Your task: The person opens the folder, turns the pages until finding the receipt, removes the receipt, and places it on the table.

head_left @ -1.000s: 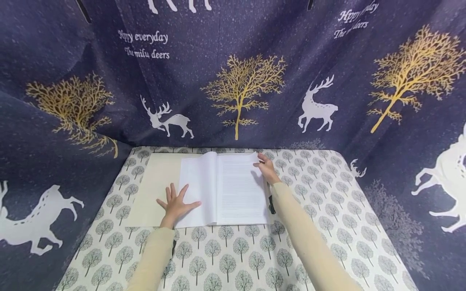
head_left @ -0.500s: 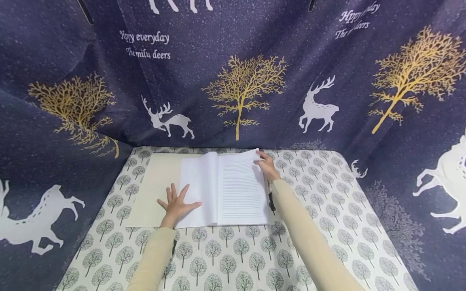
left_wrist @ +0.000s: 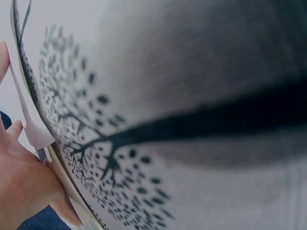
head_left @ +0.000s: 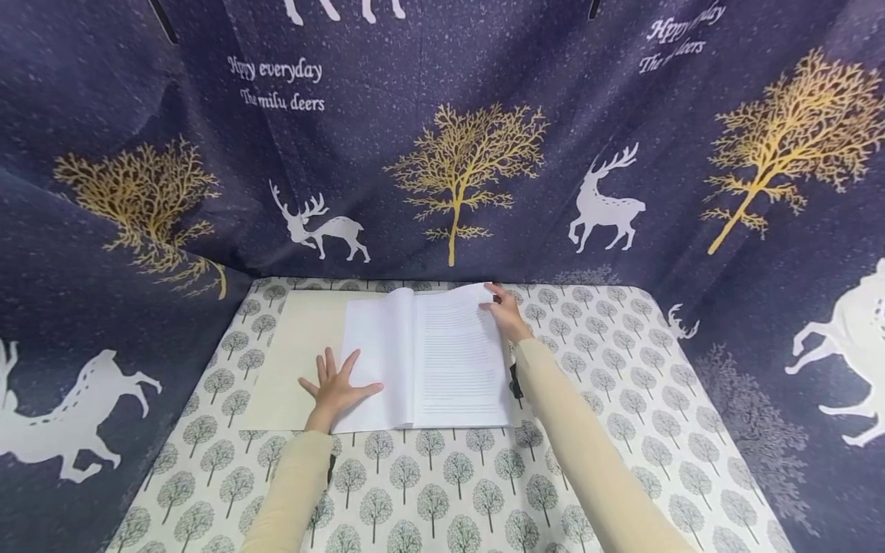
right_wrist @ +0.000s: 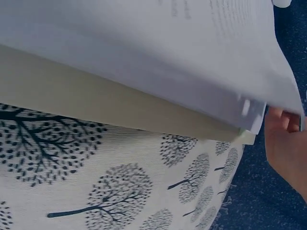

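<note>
A thick stack of white pages lies open inside a cream cover [head_left: 290,376] on the table. My left hand [head_left: 336,390] rests with spread fingers on the blank left-hand page [head_left: 380,346] and the cover beside it. At the far right corner my right hand [head_left: 508,315] pinches the printed page [head_left: 456,357] between thumb and fingers. In the right wrist view that page's corner curves up over the pages [right_wrist: 211,105] below, and the hand [right_wrist: 288,148] is at its edge. The left wrist view catches part of the left hand [left_wrist: 29,187] beside a page edge.
A tablecloth [head_left: 429,491] with a grey tree print covers the table. Behind it and at both sides hangs a dark blue curtain [head_left: 387,138] with white deer and golden trees. The far table edge runs close behind the cover.
The printed page's far right corner has risen in my right hand's pinch, and the page now bends more along its top. My left hand has stayed in place.
</note>
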The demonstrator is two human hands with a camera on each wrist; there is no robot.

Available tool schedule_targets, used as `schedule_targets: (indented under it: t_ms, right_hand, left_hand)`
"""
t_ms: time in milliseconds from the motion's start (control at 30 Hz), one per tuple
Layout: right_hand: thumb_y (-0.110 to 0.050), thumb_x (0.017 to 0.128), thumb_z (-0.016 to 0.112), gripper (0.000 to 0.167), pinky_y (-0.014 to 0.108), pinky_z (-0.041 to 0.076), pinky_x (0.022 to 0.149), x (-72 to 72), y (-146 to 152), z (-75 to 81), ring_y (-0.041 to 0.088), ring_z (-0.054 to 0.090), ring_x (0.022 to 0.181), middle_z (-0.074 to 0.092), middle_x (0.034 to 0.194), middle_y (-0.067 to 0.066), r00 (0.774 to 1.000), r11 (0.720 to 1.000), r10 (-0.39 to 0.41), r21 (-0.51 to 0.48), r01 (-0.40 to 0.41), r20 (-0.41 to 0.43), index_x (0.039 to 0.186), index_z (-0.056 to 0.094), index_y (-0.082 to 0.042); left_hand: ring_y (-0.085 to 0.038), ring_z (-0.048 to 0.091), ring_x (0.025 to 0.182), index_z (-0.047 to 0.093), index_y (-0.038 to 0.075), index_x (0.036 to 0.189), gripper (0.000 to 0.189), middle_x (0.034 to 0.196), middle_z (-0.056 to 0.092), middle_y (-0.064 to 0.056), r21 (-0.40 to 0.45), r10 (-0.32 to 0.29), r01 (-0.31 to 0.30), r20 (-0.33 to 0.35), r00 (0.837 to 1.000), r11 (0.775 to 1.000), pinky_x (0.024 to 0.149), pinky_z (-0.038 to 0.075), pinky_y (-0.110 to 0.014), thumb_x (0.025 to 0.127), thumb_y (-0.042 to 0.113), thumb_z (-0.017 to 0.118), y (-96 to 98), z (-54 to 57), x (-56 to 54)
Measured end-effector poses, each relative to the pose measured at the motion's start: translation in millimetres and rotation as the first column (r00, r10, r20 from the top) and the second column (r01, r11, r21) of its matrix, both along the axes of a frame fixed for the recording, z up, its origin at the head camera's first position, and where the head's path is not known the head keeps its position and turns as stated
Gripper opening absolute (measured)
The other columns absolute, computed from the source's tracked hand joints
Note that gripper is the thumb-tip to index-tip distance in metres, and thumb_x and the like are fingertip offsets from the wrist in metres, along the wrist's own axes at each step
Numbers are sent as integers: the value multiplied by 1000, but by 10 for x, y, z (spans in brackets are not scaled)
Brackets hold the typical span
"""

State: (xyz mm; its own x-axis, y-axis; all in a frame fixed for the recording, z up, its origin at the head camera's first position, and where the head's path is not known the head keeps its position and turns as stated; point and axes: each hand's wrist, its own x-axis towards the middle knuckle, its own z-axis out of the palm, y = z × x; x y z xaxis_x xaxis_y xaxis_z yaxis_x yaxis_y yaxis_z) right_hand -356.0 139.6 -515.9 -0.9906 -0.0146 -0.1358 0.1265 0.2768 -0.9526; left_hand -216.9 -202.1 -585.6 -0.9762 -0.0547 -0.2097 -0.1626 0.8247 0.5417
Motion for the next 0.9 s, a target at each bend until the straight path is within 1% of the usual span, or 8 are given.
schedule_targets:
  t_ms: [133,400,567,767,800,833,867,900]
  right_hand:
    - [1,88,56,61,42,29,121,47,36,-34,31,32,142,25,161,16,1000,1000,3,-22,-3,17,147,41,-6]
    - [-1,87,58,61,42,24,123,107,67,-66,32,28,147,26,161,16,1000,1000,19,-7,-19,4,146,43,-7]
    - [-3,88,59,59,42,23,124,180,89,-68,33,25,149,26,161,14,999,999,34,11,-34,-4,145,45,-9]
    - [-3,88,61,59,43,24,123,271,92,-54,35,26,148,27,161,13,999,999,47,-27,-47,17,145,46,-10]
    - [-3,87,61,60,41,35,118,278,102,-54,34,27,148,28,160,14,999,999,44,-30,-44,22,144,47,-11]
    - [-3,87,62,60,36,43,111,287,112,-56,34,28,147,29,160,14,999,999,43,-29,-42,22,144,47,-11]
    - [-4,86,63,60,31,49,101,298,124,-59,33,29,147,30,159,15,999,999,41,-30,-40,30,144,48,-13]
    - [-4,86,63,61,27,53,89,310,138,-63,33,29,147,30,159,16,998,999,45,-31,-44,35,144,48,-13]
  left_hand:
    - [-48,-26,145,18,27,157,103,159,-26,-23,-2,-3,3,14,1000,1000,98,-29,-76,76,67,67,6,21,5]
    - [-50,-23,145,20,25,156,101,159,-23,-26,-3,1,-1,-4,1000,1000,98,-26,-78,77,65,69,23,60,35]
    - [-50,-22,146,20,25,156,103,159,-22,-26,-6,-2,1,-13,1000,1000,98,-25,-79,76,67,68,28,36,39]
    - [-50,-23,145,19,24,156,103,159,-23,-26,-13,-8,8,-12,1000,1000,97,-28,-78,76,67,67,-16,12,32]
    - [-50,-24,145,19,24,156,103,159,-24,-26,-8,-10,9,-13,1000,1000,97,-28,-77,76,67,67,-21,7,26]
    - [-49,-25,145,18,25,157,104,159,-25,-25,-9,-11,11,-11,1000,1000,97,-29,-77,76,68,67,-24,-2,19]
    - [-50,-25,145,18,24,156,104,159,-25,-26,-8,-13,13,-14,1000,1000,96,-29,-77,76,68,67,-22,-12,14]
    - [-50,-25,145,18,24,157,104,158,-25,-26,-7,-14,14,-16,1000,1000,96,-29,-76,75,68,67,-19,-27,9]
